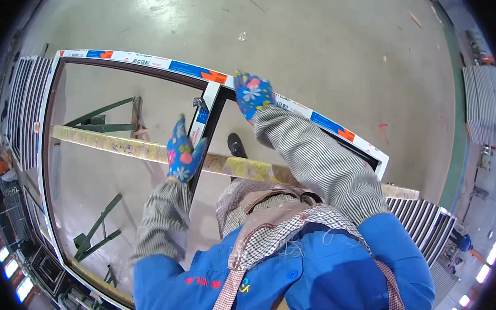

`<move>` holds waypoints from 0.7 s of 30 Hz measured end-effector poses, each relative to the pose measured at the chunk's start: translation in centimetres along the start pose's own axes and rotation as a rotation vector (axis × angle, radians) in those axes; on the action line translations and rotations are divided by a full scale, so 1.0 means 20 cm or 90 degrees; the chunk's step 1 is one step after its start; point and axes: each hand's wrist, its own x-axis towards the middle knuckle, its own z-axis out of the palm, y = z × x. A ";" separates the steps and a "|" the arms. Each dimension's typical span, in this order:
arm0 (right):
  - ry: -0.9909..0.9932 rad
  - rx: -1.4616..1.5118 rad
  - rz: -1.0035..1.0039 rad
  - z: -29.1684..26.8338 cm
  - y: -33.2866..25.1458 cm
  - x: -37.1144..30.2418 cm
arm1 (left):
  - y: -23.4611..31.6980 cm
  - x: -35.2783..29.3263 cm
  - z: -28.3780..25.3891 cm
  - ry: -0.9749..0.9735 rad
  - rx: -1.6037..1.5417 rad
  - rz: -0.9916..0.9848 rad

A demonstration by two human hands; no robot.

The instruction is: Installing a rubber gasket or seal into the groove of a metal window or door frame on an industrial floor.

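A large window frame (182,67), brown with printed white, blue and orange film along its rails, lies flat in front of me. A crossbar (204,119) divides it, and a small dark metal fitting (200,104) sits near that bar's far end. My left hand (183,150), in a blue flowered glove, rests against the crossbar with its fingers stretched and the thumb apart. My right hand (253,94), gloved alike, is closed over the far rail just right of where the crossbar joins it. Its fingertips are partly hidden beyond the rail's outer edge.
A film-wrapped beam (130,147) runs beneath the frame, beside green metal stand legs (100,227). Stacked striped profiles lie at the left (27,113) and lower right (423,224). My dark shoe (236,145) shows through the frame. Scraps (242,36) lie on the floor.
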 end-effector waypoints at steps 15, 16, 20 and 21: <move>0.109 0.103 -0.002 0.05 0.20 -0.19 | 0.06 -0.08 0.02 0.005 0.129 0.063; 0.058 0.070 0.010 0.04 0.29 -0.27 | 0.09 -0.07 0.01 0.007 0.132 0.055; 0.039 0.032 0.063 0.17 0.70 -0.65 | 0.06 -0.10 0.03 0.011 0.139 0.066; -0.002 0.001 0.079 0.14 0.79 -0.77 | 0.07 -0.13 0.02 0.006 0.094 0.030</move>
